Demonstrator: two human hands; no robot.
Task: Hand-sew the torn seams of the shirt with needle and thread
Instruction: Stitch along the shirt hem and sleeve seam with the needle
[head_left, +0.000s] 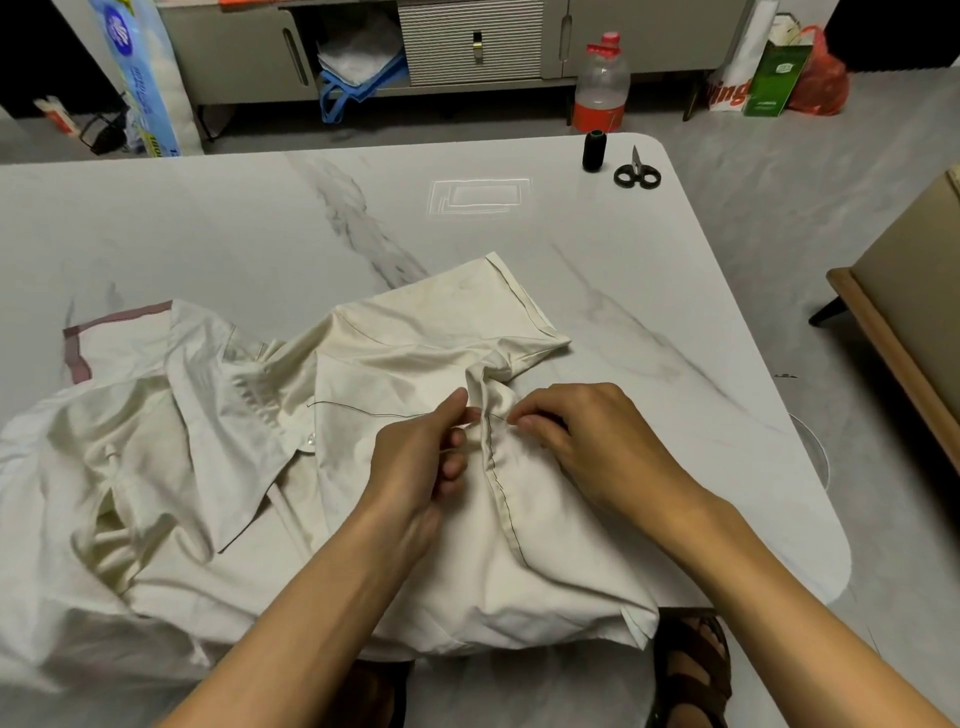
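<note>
As the left hand (421, 462) is pinching the raised seam (489, 441) of the cream cotton shirt (415, 338), the curled fingers (535, 422) of the right hand (597, 436) are clamping the thin dark thread (363, 412).

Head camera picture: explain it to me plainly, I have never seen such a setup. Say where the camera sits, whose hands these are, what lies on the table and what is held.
There is no machine here. A person wears one camera on the head, and it looks down at their own two bare hands. A cream shirt lies crumpled on the white marble-look table. The left hand pinches a fold of the shirt along a dark-stitched seam. The right hand pinches the dark thread there. At the far corner are a black thread spool and small scissors.
</note>
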